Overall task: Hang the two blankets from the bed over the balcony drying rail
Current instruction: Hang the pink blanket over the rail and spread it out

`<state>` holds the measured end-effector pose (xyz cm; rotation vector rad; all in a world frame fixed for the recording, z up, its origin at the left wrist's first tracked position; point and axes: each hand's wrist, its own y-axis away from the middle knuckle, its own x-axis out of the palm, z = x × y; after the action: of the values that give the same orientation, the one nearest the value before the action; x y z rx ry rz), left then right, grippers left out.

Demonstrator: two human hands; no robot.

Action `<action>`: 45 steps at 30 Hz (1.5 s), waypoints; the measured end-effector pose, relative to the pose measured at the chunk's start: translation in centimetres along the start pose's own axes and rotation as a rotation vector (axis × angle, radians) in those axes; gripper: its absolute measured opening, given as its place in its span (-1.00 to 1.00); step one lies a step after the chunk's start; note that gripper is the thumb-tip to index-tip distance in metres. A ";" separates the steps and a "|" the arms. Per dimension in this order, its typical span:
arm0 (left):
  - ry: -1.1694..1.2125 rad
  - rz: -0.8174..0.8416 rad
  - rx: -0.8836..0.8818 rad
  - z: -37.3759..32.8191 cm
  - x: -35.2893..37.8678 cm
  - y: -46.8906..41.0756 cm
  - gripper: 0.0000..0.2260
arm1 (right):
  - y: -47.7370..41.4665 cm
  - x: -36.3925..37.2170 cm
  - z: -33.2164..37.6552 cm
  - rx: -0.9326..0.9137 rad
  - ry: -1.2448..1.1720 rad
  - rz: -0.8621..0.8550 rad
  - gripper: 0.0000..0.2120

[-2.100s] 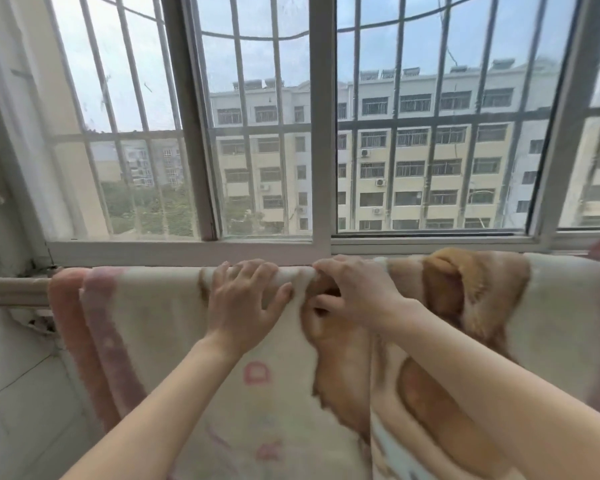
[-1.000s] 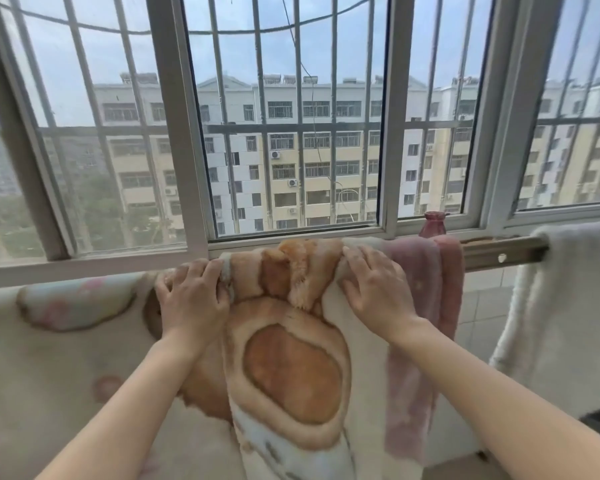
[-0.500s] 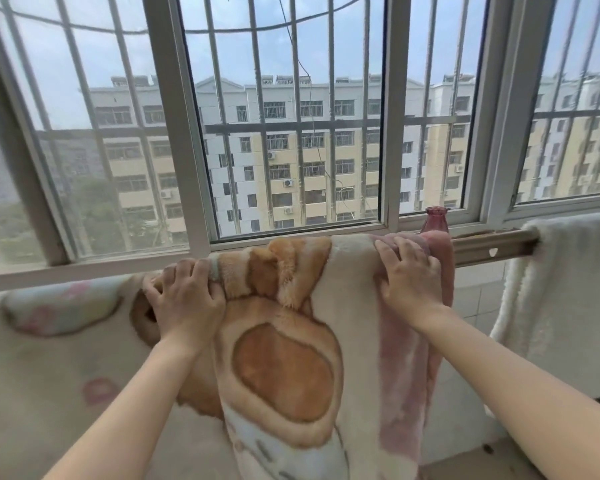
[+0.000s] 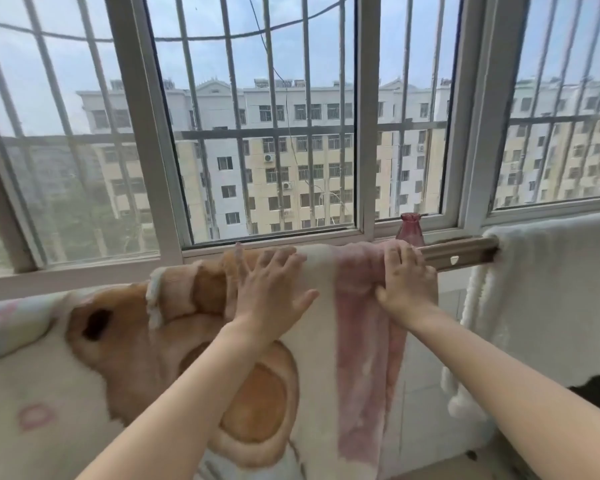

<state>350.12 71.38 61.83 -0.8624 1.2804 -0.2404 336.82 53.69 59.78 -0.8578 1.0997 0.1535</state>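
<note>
The printed blanket [image 4: 323, 341] drapes the rail [image 4: 459, 258], hiding most of it. The left grip [image 4: 271, 292] presses flat, released; the right grip [image 4: 407, 282] clutches its pink edge. The white blanket [image 4: 551, 289] runs off frame rightward.

drying rail [image 4: 458, 258]: we see only a short bare stretch between the two blankets; the rest is hidden under cloth.
patterned blanket [image 4: 153, 341]: it is cut off by the left and bottom edges, its far half hangs out of sight behind the rail, and we cannot make out the whole motif.
white blanket [image 4: 551, 289]: it is cut off by the right edge.
pink vase [image 4: 409, 227]: its base is hidden behind the patterned blanket.
dark shape [image 4: 596, 393]: it is partly covered by the white blanket, and we cannot tell what it is.
</note>
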 end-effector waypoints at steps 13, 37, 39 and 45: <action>0.052 0.120 0.042 -14.0 5.4 -7.1 -0.65 | -3.3 -0.7 -10.3 -0.249 0.055 -0.034 -0.58; 0.303 0.241 0.001 -22.8 4.6 -12.9 -0.86 | -4.6 -1.9 -17.1 -0.338 -0.097 -0.196 -0.86; 0.293 0.249 -0.016 -22.5 5.1 -12.9 -0.80 | -4.6 -2.0 -17.4 -0.362 -0.084 -0.220 -0.89; 0.187 0.202 -0.043 -21.9 6.2 -11.7 -0.82 | -4.8 -2.5 -19.4 -0.328 -0.088 -0.126 -0.81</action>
<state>335.76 50.40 64.53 -0.7529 1.5415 -0.1353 324.18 38.06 61.00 -1.1993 0.9479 0.2686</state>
